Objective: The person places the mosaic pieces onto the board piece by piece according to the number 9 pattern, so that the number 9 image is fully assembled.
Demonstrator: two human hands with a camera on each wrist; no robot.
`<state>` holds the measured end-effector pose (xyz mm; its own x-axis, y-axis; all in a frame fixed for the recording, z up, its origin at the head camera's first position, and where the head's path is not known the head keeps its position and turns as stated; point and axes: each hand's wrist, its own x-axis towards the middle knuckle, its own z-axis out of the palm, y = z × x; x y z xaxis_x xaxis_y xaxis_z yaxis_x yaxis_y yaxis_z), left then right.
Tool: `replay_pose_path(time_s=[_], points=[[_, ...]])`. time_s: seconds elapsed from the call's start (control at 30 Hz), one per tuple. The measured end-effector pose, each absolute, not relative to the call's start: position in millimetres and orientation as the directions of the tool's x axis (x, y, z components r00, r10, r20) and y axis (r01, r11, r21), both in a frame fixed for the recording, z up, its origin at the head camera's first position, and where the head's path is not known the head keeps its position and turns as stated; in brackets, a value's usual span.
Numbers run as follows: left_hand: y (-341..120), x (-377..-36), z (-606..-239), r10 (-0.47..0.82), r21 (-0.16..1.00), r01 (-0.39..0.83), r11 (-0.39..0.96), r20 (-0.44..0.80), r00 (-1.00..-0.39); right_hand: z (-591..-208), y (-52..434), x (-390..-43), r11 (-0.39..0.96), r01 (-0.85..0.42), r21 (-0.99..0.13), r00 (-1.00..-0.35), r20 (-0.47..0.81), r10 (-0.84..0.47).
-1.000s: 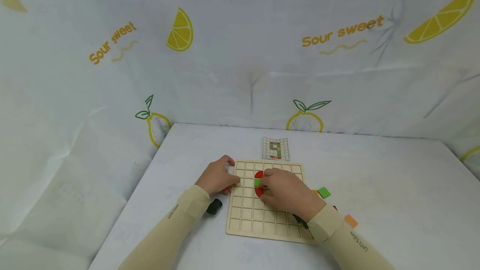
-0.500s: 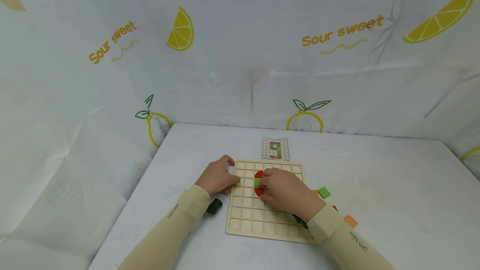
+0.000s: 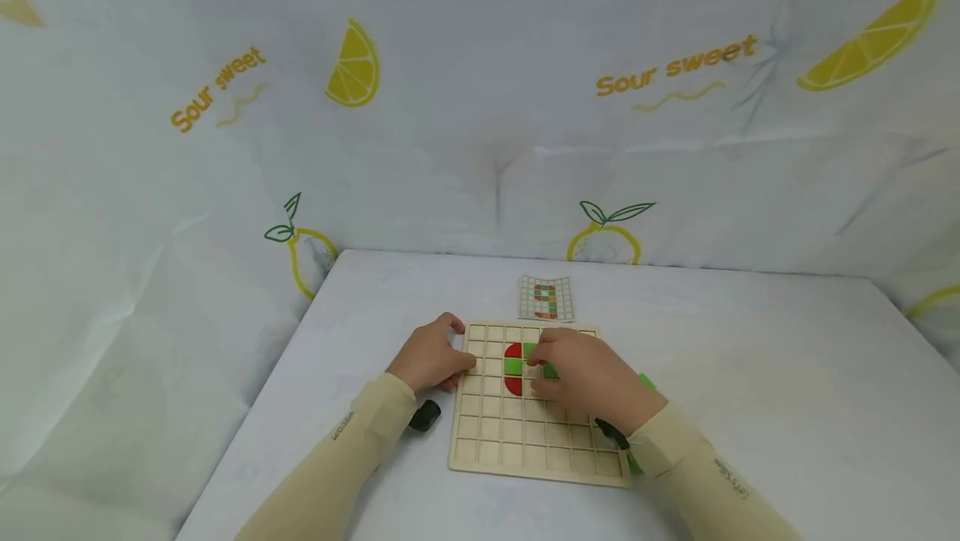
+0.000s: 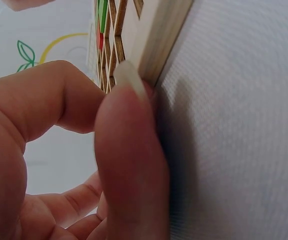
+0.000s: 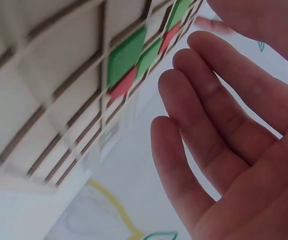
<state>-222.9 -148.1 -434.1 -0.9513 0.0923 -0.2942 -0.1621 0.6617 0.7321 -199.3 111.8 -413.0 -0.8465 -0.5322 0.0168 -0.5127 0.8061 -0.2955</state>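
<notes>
One right hand above the board

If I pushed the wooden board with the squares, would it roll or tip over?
Probably neither: the wooden board lies flat and wide on the table, so it would likely slide. It looks stiff, since its edge is thick and straight. The left hand touches that edge, so it might stop the board moving.
</notes>
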Motion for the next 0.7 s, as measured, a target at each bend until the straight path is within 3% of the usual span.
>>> replay_pose_path(time_s=[0.37, 0.6, 0.7], points=[[-148, -221, -432, 0.085, 0.728, -0.172, 0.664, -0.301, -0.95, -408, 220, -197, 0.864, -0.274, -0.423, -0.939, -0.076, -0.335], [-147, -218, -432, 0.072, 0.72, -0.174, 0.672, -0.297, -0.952, -417, 250, -193, 0.857, -0.188, -0.479, -0.937, -0.174, -0.303], [-145, -217, -433, 0.077, 0.724, -0.169, 0.669, -0.293, -0.953, -422, 256, -192, 0.857, -0.207, -0.471, -0.936, -0.159, -0.314]])
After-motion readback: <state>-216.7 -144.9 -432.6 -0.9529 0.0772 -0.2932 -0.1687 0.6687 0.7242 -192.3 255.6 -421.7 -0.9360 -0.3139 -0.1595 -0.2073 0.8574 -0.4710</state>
